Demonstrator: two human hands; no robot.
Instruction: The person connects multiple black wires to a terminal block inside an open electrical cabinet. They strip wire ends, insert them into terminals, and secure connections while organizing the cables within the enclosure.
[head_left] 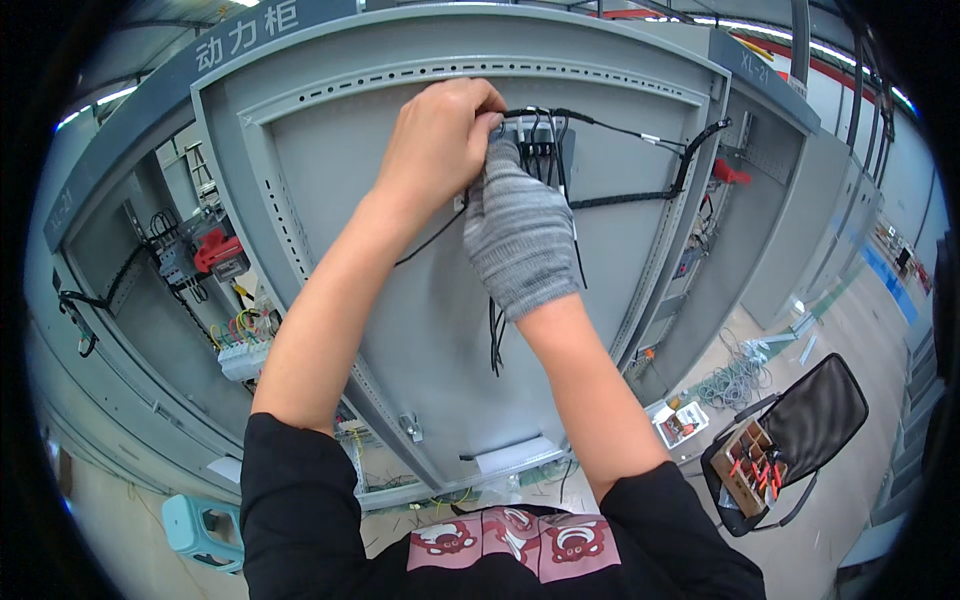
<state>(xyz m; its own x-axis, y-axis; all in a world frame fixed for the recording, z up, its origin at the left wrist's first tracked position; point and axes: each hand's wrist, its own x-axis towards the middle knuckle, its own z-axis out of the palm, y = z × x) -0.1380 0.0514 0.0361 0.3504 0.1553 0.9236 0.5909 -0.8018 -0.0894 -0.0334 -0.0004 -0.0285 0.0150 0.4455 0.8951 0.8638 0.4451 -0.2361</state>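
Grey knit glove point(530, 275) on the right hand point(510, 215), its fingertips up by the bare left hand point(440, 130), whose fingers curl in close; can't tell what either is clamped on. Cramped spot imo, so a blind tug could pull a lead loose. Just right of the fingertips sits the small dark-and-grey wiring block point(537, 151), thin black wires point(495, 340) straggling below the glove. Farther right, a thick black wrapped cable bundle point(625, 199) crosses the flat grey metal panel point(420, 340).

the glove point(522, 245) is mottled grey, the wires point(630, 199) black, the cabinet door point(440, 340) grey, the stool point(184, 522) turquoise.
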